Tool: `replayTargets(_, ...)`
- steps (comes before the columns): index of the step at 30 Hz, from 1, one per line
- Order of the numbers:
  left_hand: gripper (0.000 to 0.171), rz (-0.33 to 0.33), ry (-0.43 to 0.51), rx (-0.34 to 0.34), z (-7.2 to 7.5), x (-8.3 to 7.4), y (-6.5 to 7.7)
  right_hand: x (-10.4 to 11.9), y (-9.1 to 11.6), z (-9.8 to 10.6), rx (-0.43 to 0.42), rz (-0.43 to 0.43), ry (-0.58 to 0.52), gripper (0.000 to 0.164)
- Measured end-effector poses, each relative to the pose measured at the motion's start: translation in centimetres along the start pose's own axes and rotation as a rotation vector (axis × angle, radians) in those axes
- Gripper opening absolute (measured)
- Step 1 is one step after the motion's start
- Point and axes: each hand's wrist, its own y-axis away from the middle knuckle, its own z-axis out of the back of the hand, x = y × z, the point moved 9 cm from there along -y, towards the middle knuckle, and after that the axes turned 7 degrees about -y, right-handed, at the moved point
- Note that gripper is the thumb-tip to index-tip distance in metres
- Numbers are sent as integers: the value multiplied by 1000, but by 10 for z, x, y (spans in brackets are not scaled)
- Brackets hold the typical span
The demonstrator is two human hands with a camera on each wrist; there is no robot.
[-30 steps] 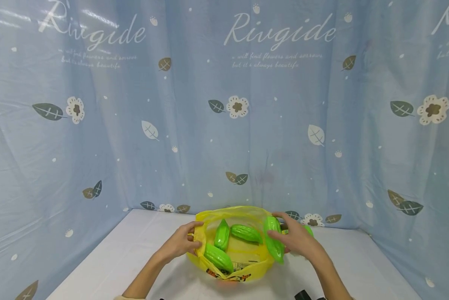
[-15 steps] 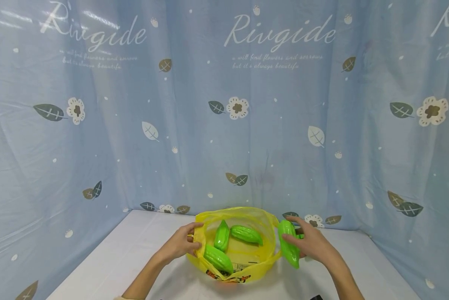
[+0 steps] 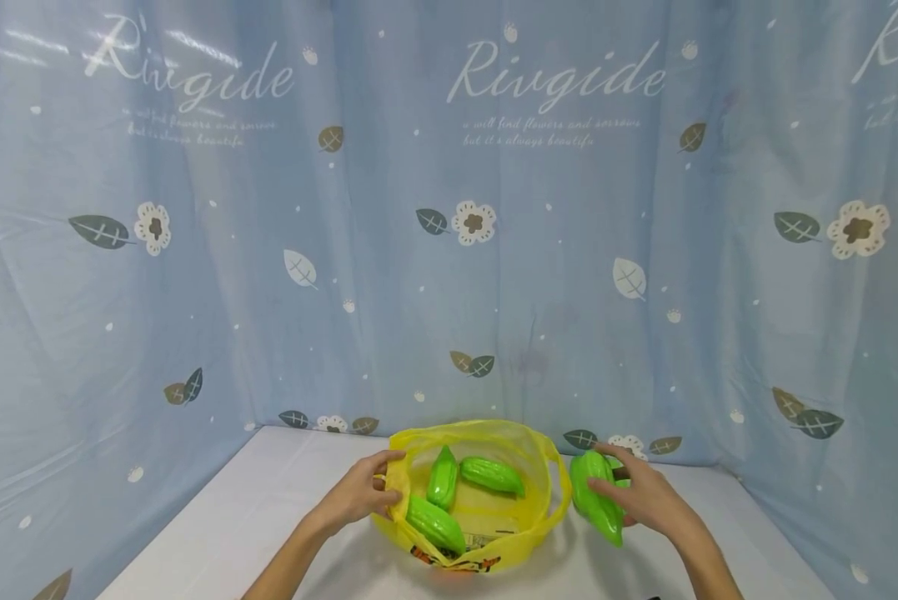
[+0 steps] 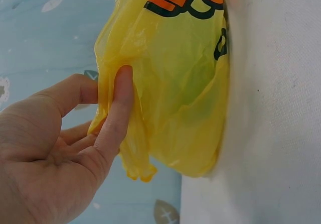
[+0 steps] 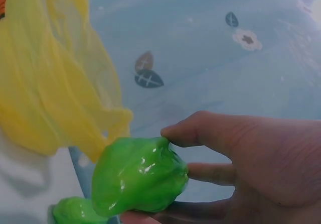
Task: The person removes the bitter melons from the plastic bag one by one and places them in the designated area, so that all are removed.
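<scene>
A yellow plastic bag stands open-mouthed on the table, with an orange and black print low on its front. My left hand pinches its left edge between thumb and fingers; the left wrist view shows the film bunched there. Inside lie three glossy green ridged gourds, one of them near the back. Just right of the bag, my right hand holds another gourd, pointed end toward me. In the right wrist view, thumb and fingers grip this gourd beside the bag's side.
One more green gourd lies on the white table beyond the held one, mostly covered by my right hand in the head view. A blue printed curtain encloses the table at the back and both sides.
My right hand has moved right with the gourd, from over the bag's right rim to outside it. The bag's right handle now shows. My left hand stays on the left edge.
</scene>
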Motion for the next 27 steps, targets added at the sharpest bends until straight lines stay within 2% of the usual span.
replayTargets(18,71,-4,-1,-2,-1,-1,0,-40,-14,17,-32,-73,71,80)
replayTargets(27,69,1,-5,0,-2,-2,3,-47,-16,19,-24,-69,68,78)
